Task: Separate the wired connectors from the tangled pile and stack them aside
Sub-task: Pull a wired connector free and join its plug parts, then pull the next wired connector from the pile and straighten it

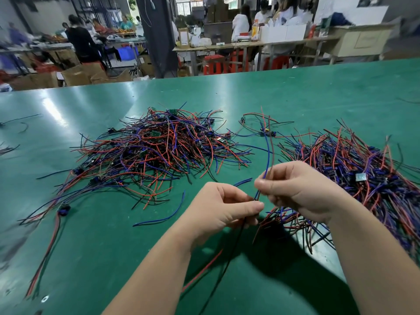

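Blue wire (pixel 269 153) runs up-frame from right hand (pixel 300 189) pinch to connector (pixel 265 131); left hand (pixel 222 208) pinches wires just below. Sorted stack (pixel 363 169) frame right, nearer right hand.

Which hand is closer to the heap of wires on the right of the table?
Right. The right hand is at the near-left edge of the heap, pinching a blue wire; the left hand is farther left, pinching a black wire.

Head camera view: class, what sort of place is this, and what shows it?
Probably an electronics assembly workshop: a tangled pile of wired connectors on a long green worktable, a second heap beside it, and white-coated workers at benches behind.
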